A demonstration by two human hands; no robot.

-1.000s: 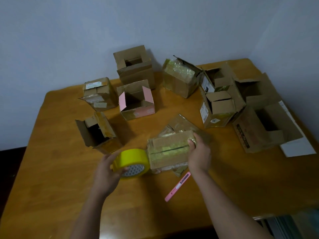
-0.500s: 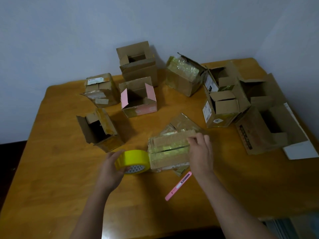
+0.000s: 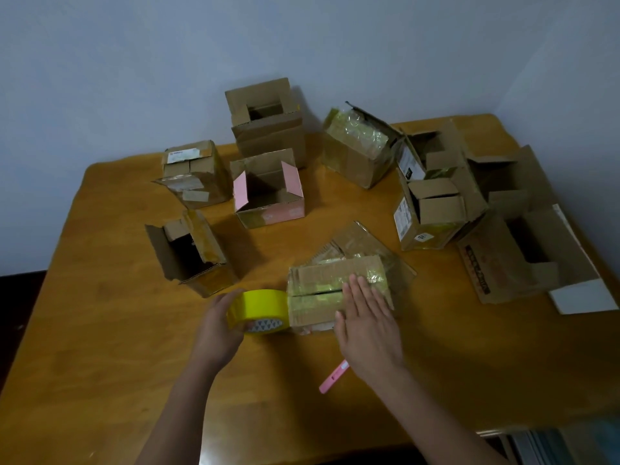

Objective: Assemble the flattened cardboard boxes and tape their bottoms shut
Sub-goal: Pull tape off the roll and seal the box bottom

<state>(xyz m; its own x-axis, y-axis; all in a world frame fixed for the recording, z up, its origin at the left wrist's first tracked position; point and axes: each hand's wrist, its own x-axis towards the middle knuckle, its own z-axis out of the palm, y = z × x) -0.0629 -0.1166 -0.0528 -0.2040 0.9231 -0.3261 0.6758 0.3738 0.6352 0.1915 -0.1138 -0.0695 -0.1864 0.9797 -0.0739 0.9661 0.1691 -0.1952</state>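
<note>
Head view — hands (taping) on box

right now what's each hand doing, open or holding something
Left hand: grips the yellow tape roll.
Right hand: open, fingers straight, pressing flat on the cardboard box.

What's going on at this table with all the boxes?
A person is taping a cardboard box shut on a wooden table. The left hand grips a yellow tape roll against the box's left edge, while the right hand presses flat on the taped flaps. A pink cutter lies near the right wrist. Several assembled boxes stand further back.
</note>
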